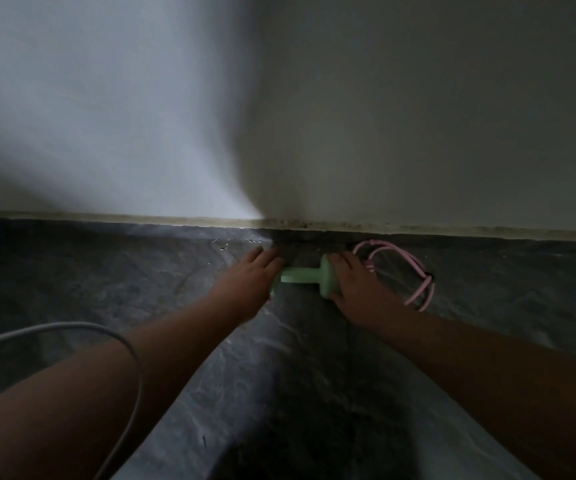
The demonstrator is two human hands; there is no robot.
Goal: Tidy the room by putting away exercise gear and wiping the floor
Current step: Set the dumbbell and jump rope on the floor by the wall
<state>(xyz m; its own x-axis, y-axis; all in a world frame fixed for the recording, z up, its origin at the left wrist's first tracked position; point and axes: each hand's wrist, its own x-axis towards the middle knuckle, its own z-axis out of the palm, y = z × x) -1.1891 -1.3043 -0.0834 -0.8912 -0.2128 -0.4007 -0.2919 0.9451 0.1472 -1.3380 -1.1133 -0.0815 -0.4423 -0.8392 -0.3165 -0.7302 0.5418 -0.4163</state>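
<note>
- A pale green dumbbell with a slim bar and rounded ends (301, 274) is lying on the dark grey marbled floor (297, 393), far from the viewer and close to the foot of the wall.
- The left hand (245, 282) is lying over the dumbbell's left end, fingers stretched toward the wall; that end is mostly hidden under the palm, so whether the fingers are curling round it is not possible to tell.
- The right hand (355, 289) is covering the dumbbell's right end, with the fingers bending over its far side and seeming to be cupping it.
- Both bare forearms are reaching from the near edge toward the far middle of the scene, with the dumbbell's bar showing between the hands.
- A pink looped skipping rope (414, 271) is lying on the floor just to the right of the right hand, close to the wall, with one loop passing behind the fingers.
- A thin white cable (120, 341) is curving across the near left, passing over the left forearm.
- A plain white wall (279, 98) is filling the far half, brighter on the left and shadowed on the right, with a pale skirting strip (141, 220) running along its foot.
- A few small pale specks (224, 244) are lying on the floor near the skirting, just left of the left hand.
</note>
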